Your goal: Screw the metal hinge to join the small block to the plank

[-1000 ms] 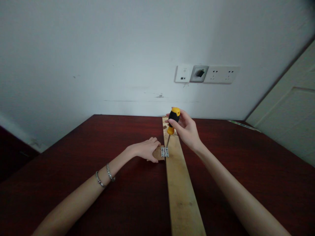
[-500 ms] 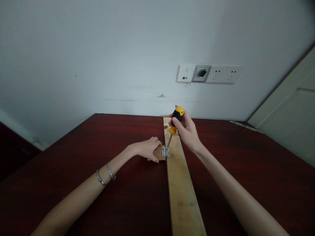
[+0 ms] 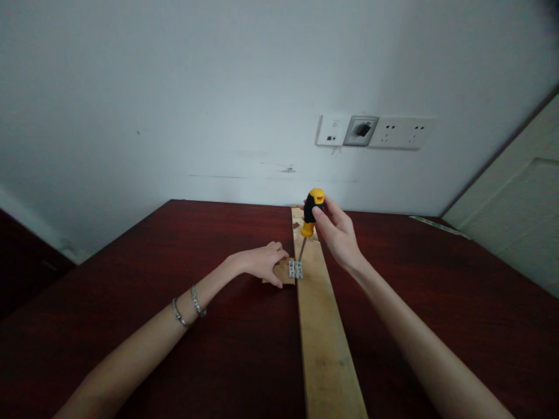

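My right hand [image 3: 339,231] grips a yellow and black screwdriver [image 3: 311,212] by its handle. The shaft points down, slightly tilted, with its tip at a small metal hinge [image 3: 296,269]. One leaf of the hinge lies on a long pale wooden board [image 3: 325,343], the other on a small wooden piece [image 3: 283,274] against the board's left side. Thumb and fingers of my left hand [image 3: 263,263] press on that small piece from the left, holding it by its edges. Two silver bracelets circle my left forearm. Any screw under the tip is too small to make out.
The dark red tabletop [image 3: 209,361] stretches to both sides, its far edge at a white wall. A row of wall sockets [image 3: 402,132] sits above, with a black plug [image 3: 363,130] in one. A thin pale strip [image 3: 439,226] lies at the back right, near a white door [image 3: 519,192].
The right hand's fingers have shifted round the screwdriver handle, which has turned a little. The left hand, hinge and board stay as they were; the whole view has moved slightly.
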Motion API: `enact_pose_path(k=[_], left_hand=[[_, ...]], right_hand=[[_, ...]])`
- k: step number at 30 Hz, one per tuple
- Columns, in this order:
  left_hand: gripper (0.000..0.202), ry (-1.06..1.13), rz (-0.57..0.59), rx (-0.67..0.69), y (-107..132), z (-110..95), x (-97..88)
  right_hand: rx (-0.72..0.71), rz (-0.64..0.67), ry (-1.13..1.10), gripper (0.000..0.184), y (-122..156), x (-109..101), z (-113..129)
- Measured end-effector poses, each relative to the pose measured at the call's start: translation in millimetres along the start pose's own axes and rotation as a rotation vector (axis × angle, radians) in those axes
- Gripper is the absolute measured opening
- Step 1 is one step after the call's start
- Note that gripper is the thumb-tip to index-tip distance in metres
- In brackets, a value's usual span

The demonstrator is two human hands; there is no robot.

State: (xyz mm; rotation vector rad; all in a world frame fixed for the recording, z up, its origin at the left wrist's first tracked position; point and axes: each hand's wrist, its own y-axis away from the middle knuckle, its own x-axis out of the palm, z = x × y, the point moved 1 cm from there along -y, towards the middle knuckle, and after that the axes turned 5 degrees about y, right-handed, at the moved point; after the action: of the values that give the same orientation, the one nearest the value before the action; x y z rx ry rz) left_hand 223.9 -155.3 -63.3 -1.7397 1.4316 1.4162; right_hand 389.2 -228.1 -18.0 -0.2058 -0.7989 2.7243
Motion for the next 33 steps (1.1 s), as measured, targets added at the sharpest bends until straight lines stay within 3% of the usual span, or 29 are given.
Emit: enact_pose_path(k=[7,15,23,27,33], left_hand=[[0.067,0.003,0.001,-0.005,0.6,-0.9,-1.3],[0.069,-0.003,0.006,-0.01,0.7,-2.1,-2.3],[0.072,0.014,0.009,-0.034,1.0,-0.5,-1.7],[0.071,0.02,-0.002,-0.021,1.0,0.0,-1.3],[0.069,0.006,0.005,-0.026,0.9,-1.1,-1.9]], right_hand=[[-0.059,-0.024,-0.022,0.032,-1.0,3.4,-0.7],[-0.018,-0.018,-0.066,0.033,1.4,6.8,0.6],[0.076,0.085,-0.154,0.048,7.0,6.8,-3.1],[0.071,0.063,-0.173,0.044,5.1,4.0,-6.4],[-0.012,-0.023,-0.033,0.038,0.4,0.2,-6.4]])
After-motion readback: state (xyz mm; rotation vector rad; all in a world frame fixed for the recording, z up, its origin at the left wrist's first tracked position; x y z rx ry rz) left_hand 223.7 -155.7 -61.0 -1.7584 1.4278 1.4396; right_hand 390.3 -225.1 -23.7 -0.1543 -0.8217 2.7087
